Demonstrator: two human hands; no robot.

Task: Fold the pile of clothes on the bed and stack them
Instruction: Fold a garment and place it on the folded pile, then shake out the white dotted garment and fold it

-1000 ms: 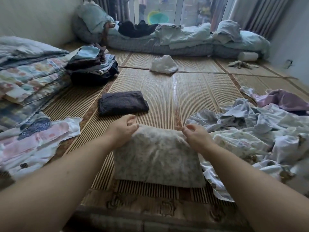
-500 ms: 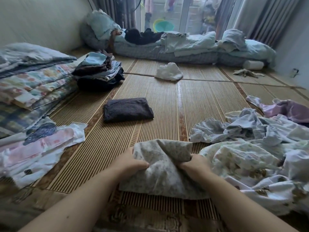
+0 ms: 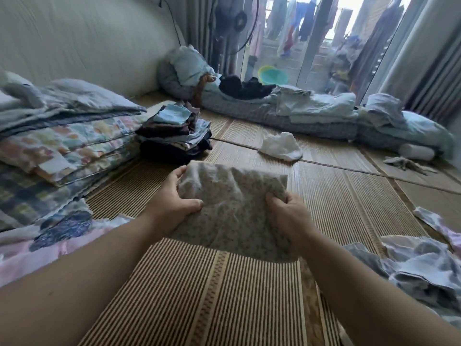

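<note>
Folded floral garment (image 3: 232,203) gripped at 9 o'clock by left hand (image 3: 172,206), 3 o'clock by right hand (image 3: 290,217); seemingly clear of mat (image 3: 224,300).

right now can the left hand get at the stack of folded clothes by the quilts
Probably yes: only bare mat lies between the left hand and the stack of folded clothes, though it and the right hand both grip the floral cloth.

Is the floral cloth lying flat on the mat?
No: the left hand and right hand grip the cloth by its sides and hold it up off the mat.
</note>
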